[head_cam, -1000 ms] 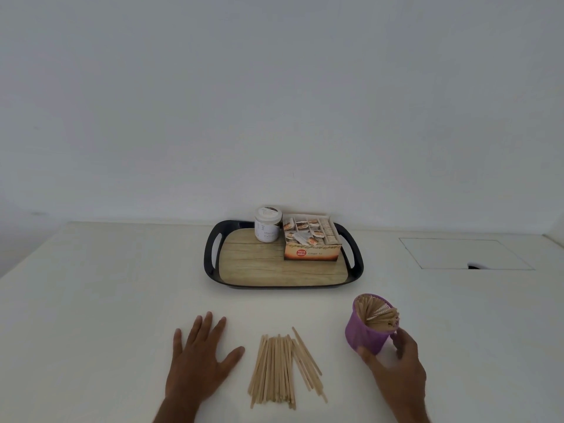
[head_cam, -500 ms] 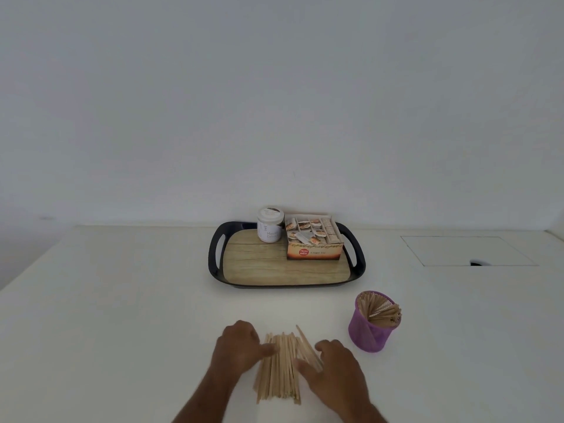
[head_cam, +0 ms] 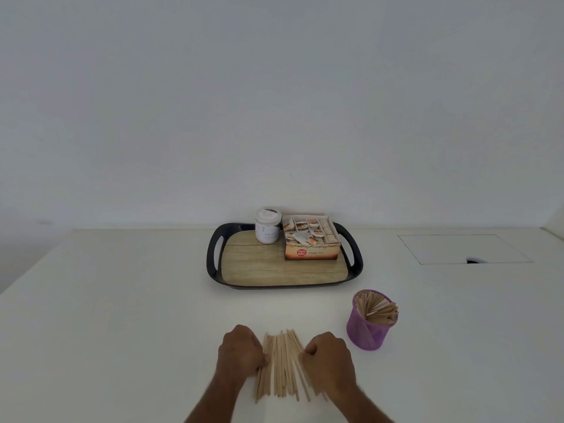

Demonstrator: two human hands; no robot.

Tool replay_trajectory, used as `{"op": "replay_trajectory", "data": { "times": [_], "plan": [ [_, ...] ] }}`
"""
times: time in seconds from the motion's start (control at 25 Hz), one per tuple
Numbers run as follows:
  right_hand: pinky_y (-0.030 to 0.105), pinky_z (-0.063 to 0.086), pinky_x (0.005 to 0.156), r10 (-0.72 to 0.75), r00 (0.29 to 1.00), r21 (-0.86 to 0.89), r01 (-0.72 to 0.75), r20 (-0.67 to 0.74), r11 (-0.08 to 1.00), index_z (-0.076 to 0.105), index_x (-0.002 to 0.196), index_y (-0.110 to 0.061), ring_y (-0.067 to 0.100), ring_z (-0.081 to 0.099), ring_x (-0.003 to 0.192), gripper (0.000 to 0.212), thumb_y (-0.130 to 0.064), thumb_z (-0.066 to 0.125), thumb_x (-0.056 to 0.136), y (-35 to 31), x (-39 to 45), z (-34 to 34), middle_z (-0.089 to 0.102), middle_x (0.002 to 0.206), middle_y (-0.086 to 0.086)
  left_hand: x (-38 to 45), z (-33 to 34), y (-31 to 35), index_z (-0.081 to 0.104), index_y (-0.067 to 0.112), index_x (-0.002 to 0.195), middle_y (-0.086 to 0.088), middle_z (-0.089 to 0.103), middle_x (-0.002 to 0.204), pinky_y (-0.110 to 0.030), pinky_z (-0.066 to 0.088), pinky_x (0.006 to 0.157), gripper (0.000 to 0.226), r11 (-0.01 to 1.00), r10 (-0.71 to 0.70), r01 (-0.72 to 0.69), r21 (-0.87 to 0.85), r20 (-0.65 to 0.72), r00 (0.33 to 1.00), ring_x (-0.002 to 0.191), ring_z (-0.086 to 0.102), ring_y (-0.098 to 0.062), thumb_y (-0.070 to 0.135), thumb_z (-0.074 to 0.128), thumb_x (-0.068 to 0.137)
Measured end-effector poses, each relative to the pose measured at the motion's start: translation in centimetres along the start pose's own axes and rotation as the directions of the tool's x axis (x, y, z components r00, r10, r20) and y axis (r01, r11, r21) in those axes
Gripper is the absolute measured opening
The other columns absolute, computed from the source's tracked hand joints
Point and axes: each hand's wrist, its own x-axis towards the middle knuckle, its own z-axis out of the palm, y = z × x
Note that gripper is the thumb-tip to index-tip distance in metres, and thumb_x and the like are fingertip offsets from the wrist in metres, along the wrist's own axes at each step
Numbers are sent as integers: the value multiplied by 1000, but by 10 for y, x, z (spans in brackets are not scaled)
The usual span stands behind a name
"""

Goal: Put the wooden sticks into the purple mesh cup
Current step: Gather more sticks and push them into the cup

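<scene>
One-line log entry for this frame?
phase: gathering | both hands squeezing loose wooden sticks on table | purple mesh cup part-filled, upright

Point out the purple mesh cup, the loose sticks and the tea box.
purple mesh cup (head_cam: pixel 366 334), head view, front mesh wall.
loose sticks (head_cam: pixel 282 367), head view, middle of the pile.
tea box (head_cam: pixel 312 253), head view, front panel.

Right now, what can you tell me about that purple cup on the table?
The purple mesh cup is a small round pot of what looks like fine metal mesh. It stands upright on the white table, in front of the tray's right end, right of both hands, untouched. Wooden sticks already fill it, leaning towards its right rim.
</scene>
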Motion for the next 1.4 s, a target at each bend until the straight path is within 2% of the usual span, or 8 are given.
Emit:
{"op": "replay_trajectory", "data": {
  "times": [0.12, 0.32, 0.4, 0.52, 0.68, 0.88, 1.16, 1.4],
  "plan": [
    [21, 54, 60, 29, 999, 42, -30, 20, 999, 63, 59, -20, 11, 66, 64, 17, -19, 47, 63, 5, 6, 1, 66, 62, -6, 4, -1, -2, 72, 9, 71, -5, 74, 73, -36, 63, 72, 18, 997, -41, 43, -63, 35, 999, 69, 74, -21, 11, 89, 63],
    [14, 37, 49, 46, 999, 115, -48, 23, 992, 44, 44, -21, 9, 48, 47, 27, -13, 51, 68, 6, 9, -4, 44, 44, -4, 5, -1, -6, 74, 6, 68, -7, 74, 67, -38, 64, 67, 12, 993, -35, 41, -110, 60, 998, 64, 74, -21, 8, 70, 57],
    [18, 43, 50, 69, 998, 163, -70, 16, 984, 46, 44, -17, 8, 51, 47, 29, -13, 53, 72, 9, 11, -5, 46, 43, -5, 4, -1, -5, 74, 5, 67, -6, 74, 66, -37, 64, 67, 12, 992, -25, 32, -120, 63, 998, 63, 73, -20, 9, 66, 59],
    [30, 56, 63, 46, 998, 254, -54, 36, 966, 60, 56, -13, 8, 64, 62, 24, -16, 60, 80, 15, 16, -9, 64, 58, -5, 5, -1, -5, 73, 5, 68, -6, 74, 67, -36, 64, 66, 14, 992, -23, 29, -122, 50, 998, 63, 73, -19, 11, 62, 61],
    [27, 57, 68, 1, 1000, 415, -4, 8, 910, 66, 74, -17, 8, 69, 67, 13, -9, 66, 84, 13, 10, -26, 72, 67, -1, 6, -2, -3, 72, 4, 70, -8, 74, 69, -40, 64, 66, 15, 993, 11, -9, -121, 20, 1000, 63, 73, -21, 9, 60, 64],
    [11, 49, 62, -97, 993, 482, 116, -63, 869, 68, 82, -25, 7, 68, 77, 22, -6, 61, 90, 8, 5, -57, 72, 76, -3, 0, -9, 18, 72, 15, 83, -7, 74, 83, -39, 64, 69, 21, 975, 56, -54, -214, 0, 998, 69, 74, -20, -3, 67, 73],
    [25, 52, 70, -5, 940, 507, 188, -340, 841, 68, 82, -28, 7, 69, 74, 15, -16, 64, 89, 18, 12, -137, 74, 73, -8, -20, -2, 88, 73, 13, 88, -3, 73, 82, -27, 62, 70, 16, 825, 326, -316, -468, -62, 943, 76, 72, -15, -2, 68, 86],
    [42, 56, 76, 35, 887, 382, 162, -460, 910, 69, 86, -18, 15, 70, 71, 6, -18, 63, 89, 48, 30, -163, 73, 77, -7, -33, 29, 151, 75, 17, 77, -1, 74, 70, -36, 63, 70, 18, 697, 439, -469, -543, -194, 877, 70, 73, -20, -1, 76, 79]
  ]
}}
